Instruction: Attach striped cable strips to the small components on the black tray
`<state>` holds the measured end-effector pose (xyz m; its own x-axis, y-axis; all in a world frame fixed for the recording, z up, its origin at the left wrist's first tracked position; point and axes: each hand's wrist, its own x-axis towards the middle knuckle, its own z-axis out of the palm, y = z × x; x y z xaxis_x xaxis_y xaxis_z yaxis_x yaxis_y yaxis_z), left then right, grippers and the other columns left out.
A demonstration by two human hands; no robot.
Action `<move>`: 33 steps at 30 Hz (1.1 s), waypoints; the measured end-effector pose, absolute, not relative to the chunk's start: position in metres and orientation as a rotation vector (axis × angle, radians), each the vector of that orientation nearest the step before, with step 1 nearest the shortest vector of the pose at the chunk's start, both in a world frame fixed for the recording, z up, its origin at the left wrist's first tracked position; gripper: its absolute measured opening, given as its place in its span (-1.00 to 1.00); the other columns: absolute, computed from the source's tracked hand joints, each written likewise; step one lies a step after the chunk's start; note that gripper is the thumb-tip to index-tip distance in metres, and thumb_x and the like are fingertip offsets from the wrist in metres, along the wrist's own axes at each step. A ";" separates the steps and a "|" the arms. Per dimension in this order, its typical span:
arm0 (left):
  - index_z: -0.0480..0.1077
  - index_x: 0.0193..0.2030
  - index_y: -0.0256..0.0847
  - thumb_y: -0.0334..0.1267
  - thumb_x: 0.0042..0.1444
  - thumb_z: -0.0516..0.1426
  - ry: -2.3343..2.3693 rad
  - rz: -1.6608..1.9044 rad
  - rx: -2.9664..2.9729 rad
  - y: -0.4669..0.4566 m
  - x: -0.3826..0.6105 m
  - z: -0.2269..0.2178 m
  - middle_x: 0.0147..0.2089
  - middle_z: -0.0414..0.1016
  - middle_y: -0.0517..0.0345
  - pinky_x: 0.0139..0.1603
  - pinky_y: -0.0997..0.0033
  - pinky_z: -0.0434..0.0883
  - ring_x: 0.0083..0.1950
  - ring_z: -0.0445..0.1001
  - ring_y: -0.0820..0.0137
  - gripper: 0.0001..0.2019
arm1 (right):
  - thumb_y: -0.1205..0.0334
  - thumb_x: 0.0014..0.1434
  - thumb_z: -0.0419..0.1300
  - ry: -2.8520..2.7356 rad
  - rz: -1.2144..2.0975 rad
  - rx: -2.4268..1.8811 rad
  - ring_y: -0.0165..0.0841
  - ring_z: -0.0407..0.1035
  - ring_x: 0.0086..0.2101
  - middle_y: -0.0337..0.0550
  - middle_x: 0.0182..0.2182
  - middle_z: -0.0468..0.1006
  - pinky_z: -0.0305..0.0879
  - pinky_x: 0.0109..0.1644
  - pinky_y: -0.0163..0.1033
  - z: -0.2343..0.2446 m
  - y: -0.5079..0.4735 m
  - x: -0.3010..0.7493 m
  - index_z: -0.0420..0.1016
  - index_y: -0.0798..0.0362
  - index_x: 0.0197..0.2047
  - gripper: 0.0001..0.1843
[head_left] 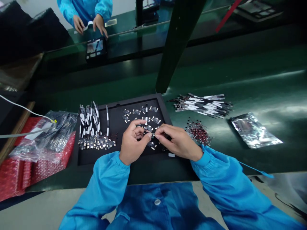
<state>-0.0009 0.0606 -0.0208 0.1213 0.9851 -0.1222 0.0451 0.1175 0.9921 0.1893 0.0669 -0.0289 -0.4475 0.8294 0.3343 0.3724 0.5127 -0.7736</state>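
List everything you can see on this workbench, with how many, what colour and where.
table: one, dark green, across the view
tray: one, black, middle of the table
small boards: several, dark, loose on the tray's right half
boards with strips: dense row, black and white, tray's left side
strips: one pile, black and white, right of the tray
red parts: one heap, just right of the tray
foil bag: one, silver, far right
clear bag: one, left, on red bubble wrap
co-worker's hands: two, top left
left hand, right hand: over the tray, pinching a small part
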 end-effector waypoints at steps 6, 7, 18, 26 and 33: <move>0.37 0.11 -0.14 -0.32 0.14 0.25 1.239 1.059 1.425 0.056 0.000 -0.025 -0.32 0.53 0.20 -0.12 0.44 0.45 -0.24 0.52 0.42 -0.62 | 0.32 0.36 0.10 -2.031 0.880 -1.001 -0.42 0.30 -0.44 -0.21 -0.42 0.43 0.21 -0.35 -0.29 -0.028 0.068 0.193 0.39 0.05 -0.25 -0.89; 0.37 0.11 -0.14 -0.32 0.14 0.25 1.227 1.053 1.393 0.057 0.000 -0.024 -0.34 0.53 0.20 -0.14 0.44 0.46 -0.26 0.53 0.42 -0.62 | 0.32 0.36 0.10 -2.024 0.891 -1.003 -0.42 0.30 -0.44 -0.21 -0.41 0.44 0.21 -0.35 -0.30 -0.028 0.067 0.193 0.40 0.05 -0.25 -0.89; 0.36 0.12 -0.18 -0.31 0.13 0.26 1.205 0.980 1.361 0.059 -0.003 -0.022 -0.35 0.52 0.20 -0.17 0.44 0.47 -0.29 0.55 0.42 -0.60 | 0.24 0.36 0.11 -1.998 1.073 -1.071 -0.44 0.28 -0.47 -0.26 -0.46 0.43 0.18 -0.39 -0.32 -0.025 0.068 0.194 0.40 0.04 -0.29 -0.84; 0.37 0.06 -0.21 -0.33 0.07 0.30 1.175 0.931 1.186 0.063 -0.001 -0.019 -0.40 0.51 0.25 -0.27 0.47 0.49 -0.39 0.53 0.46 -0.60 | 0.19 0.36 0.12 -1.953 1.113 -1.098 -0.45 0.27 -0.50 -0.25 -0.49 0.45 0.16 -0.46 -0.35 -0.020 0.068 0.193 0.42 0.06 -0.33 -0.78; 0.36 0.01 -0.22 -0.29 0.02 0.34 1.139 1.012 1.023 0.062 0.000 -0.019 -0.41 0.53 0.24 -0.32 0.43 0.58 -0.42 0.59 0.41 -0.58 | 0.14 0.36 0.13 -1.742 1.281 -1.118 -0.43 0.37 -0.44 -0.20 -0.41 0.48 0.36 -0.40 -0.35 -0.028 0.064 0.188 0.46 0.06 -0.27 -0.79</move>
